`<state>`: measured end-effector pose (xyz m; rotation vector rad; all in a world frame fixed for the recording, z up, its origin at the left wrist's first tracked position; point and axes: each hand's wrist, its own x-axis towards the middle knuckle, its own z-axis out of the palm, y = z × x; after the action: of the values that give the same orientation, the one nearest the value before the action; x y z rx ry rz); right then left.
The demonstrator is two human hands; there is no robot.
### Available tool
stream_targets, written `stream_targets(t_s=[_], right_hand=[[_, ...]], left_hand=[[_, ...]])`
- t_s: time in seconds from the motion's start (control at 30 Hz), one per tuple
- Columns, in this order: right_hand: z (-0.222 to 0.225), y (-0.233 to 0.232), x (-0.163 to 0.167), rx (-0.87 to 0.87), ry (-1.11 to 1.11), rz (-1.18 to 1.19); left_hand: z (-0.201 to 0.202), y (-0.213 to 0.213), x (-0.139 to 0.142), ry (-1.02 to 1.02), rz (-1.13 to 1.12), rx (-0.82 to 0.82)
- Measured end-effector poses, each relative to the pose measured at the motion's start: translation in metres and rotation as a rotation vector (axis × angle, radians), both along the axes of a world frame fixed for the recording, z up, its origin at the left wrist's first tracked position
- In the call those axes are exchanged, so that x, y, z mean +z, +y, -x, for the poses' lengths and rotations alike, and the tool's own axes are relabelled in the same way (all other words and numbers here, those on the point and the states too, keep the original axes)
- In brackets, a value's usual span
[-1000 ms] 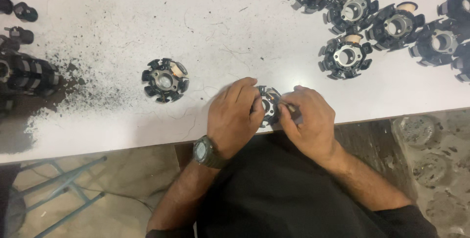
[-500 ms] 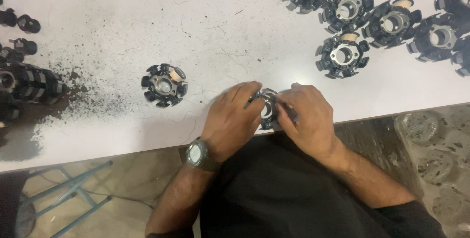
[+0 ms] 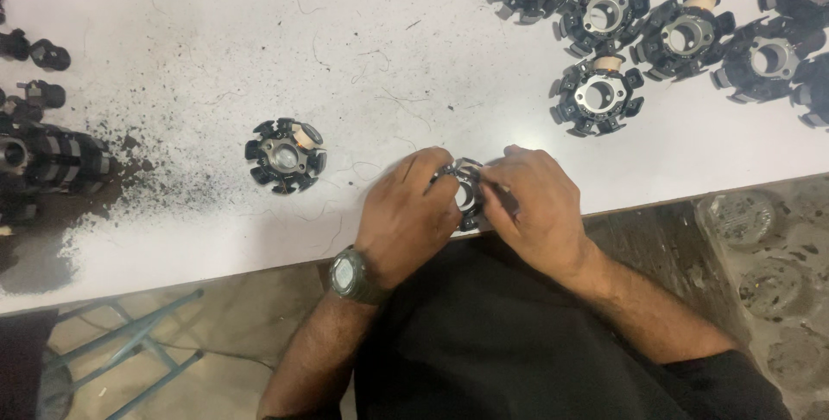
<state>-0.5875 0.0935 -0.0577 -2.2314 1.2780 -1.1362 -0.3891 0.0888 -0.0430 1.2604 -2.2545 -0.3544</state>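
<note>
Both hands together at table [image 3: 216,239] edge: left hand [image 3: 406,217] and right hand [image 3: 531,208] clamp one black stator [image 3: 466,191] between fingertips. Lone stator [image 3: 285,156] lies left, well apart; stator cluster [image 3: 656,31] upper right; dark grit [image 3: 164,187] far left

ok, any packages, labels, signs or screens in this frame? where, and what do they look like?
No packages, labels or signs in view.
Wristwatch: on the left wrist, near the table edge; round dark face, dark strap; face too small to tell whether it is a screen.
Everything else is bare parts: the hands hold a black toothed ring part over the white table, with more of them at top right.
</note>
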Motion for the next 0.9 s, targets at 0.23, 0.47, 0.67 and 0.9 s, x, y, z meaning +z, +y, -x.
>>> stream_targets(t_s=[0.23,0.47,0.67,0.9], right_hand=[[0.002,0.001,-0.001,0.008,-0.011,0.031],[0.003,0.011,-0.011,0.067,-0.078,0.098],[0.0,0.009,-0.013,0.037,-0.004,0.101],[-0.002,0.01,-0.014,0.018,0.004,0.122]], left_hand=[[0.007,0.001,0.009,0.13,-0.141,0.096],[0.004,0.007,-0.001,0.231,-0.135,0.149],[0.004,0.009,-0.006,0.239,-0.141,0.164],[0.0,0.009,-0.005,0.262,-0.179,0.17]])
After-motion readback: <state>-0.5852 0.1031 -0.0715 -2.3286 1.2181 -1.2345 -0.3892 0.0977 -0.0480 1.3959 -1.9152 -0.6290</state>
